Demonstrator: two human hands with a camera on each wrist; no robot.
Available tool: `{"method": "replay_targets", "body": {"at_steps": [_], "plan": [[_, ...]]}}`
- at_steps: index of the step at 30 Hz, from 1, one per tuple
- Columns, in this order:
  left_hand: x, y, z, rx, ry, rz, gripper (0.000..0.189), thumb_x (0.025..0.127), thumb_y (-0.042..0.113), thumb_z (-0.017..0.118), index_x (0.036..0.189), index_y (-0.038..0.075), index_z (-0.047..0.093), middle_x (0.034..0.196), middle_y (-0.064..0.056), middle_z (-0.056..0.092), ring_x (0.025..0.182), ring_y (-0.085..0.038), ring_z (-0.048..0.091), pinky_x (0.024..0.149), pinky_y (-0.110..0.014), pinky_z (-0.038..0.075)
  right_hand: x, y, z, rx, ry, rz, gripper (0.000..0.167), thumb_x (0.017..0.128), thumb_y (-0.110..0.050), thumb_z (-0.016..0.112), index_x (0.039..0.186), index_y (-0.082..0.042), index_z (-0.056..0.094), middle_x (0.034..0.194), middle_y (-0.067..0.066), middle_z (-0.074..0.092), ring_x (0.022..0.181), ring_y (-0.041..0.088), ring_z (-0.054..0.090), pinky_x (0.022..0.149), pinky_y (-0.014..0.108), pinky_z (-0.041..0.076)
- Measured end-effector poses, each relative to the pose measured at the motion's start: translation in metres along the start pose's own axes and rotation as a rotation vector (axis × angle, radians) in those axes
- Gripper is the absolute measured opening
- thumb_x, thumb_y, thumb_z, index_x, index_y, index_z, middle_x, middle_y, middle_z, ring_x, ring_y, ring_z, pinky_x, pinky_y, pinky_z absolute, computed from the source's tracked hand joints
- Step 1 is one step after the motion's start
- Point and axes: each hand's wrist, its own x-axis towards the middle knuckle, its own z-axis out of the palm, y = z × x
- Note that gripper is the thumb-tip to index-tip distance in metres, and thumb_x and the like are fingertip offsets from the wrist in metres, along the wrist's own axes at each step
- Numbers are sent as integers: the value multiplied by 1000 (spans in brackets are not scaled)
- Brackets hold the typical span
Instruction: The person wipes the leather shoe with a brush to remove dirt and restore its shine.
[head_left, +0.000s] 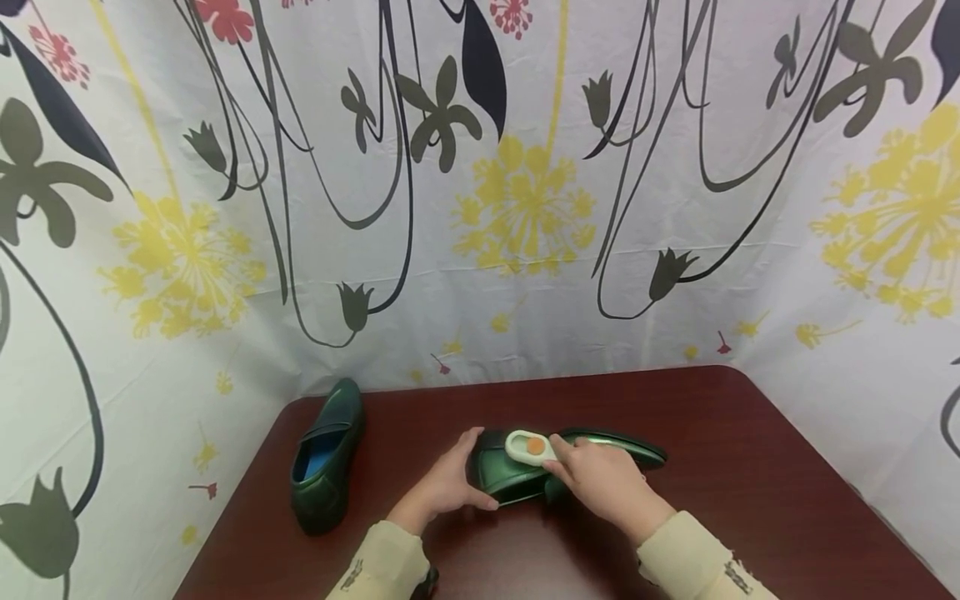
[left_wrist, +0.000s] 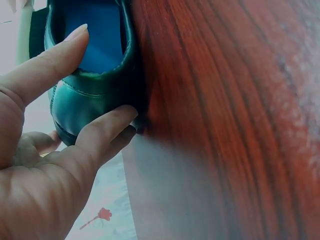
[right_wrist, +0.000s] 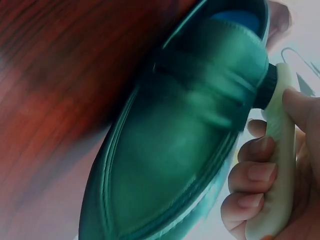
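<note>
Held shoe: located over the middle of the table, between both hands, toe directed to the person's right. The right hand covers part of its midsection in the head view. Contact between shoe and table cannot be confirmed.

Left hand: grips the shoe at the heel, thumb at the opening and fingers against the outer heel. Some fingertips are concealed behind the heel.

Right hand: fingers curl around the handle of a brush. Its bristles are dark, short and densely set, and meet the side of the shoe near the strap; their tips are hard to make out. The lower handle is cut off in the right wrist view. The handle is pale, smooth and rounded, with an orange spot.

Shoe construction: glossy green upper, leather-like, with raised seams, stitching at the heel and a blue insole. The toe tip is cropped in the right wrist view.

Second shoe: matching, at the table's left side. A dark object near the left sleeve is mostly hidden and unidentifiable. The tabletop is reddish-brown with dark grain; behind it hangs creased, flower-printed cloth.
</note>
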Motion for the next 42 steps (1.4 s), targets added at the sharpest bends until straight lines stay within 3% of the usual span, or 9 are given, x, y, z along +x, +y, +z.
{"method": "replay_targets", "body": {"at_steps": [7,21,42], "plan": [[1,2,0,11,10,13,117,67,18,96,160,14,26,167,-18,22,150,-40,28,117,-62,30,9,-17,9,-22,66,-68,43,98,-43,62,127,-12,67,77,4,64,59,14,57,47,29,44],[6,-2,3,-7,14,42,121,64,15,97,161,11,24,168,-20,18,148,-40,32,115,-60,34,15,-44,14,-42,41,-98,44,98,-45,61,128,-14,67,81,8,69,58,19,63,47,35,49],[0,-1,3,19,16,26,119,67,18,96,161,12,24,168,-19,20,152,-40,24,116,-62,31,4,-24,7,-23,89,-54,36,96,-47,64,114,-16,68,71,0,59,59,14,59,46,30,44]]}}
